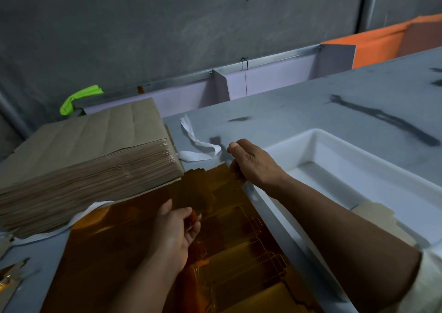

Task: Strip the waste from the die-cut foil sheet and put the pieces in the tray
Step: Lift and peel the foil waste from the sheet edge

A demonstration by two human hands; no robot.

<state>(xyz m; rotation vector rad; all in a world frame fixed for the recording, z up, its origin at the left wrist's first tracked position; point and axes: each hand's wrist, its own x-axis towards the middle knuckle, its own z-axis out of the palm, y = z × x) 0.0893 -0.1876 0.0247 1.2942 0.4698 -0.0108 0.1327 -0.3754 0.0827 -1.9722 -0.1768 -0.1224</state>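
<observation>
The grey tabletop (311, 111) carried everything. At its left edge stood a tall stack of brown sheets (91, 150). The foil sheet (134, 253) lay flat at the near edge, between that stack and the white tray (318, 134), its far left corner touching the stack.

I judged the foil light, thin and slick. It lay flat but would likely crease or tear along the die-cut lines, so the waste margin looked like the place to take hold, not the cut shapes.

My right hand (253, 162) had its fingers curled over the sheet's far right corner. My left hand (177, 229) pinched a bit of foil mid-sheet.

I counted one foil sheet, one tray, one stack, one tan piece (375, 214) in the tray and two white paper strips (198, 145).
</observation>
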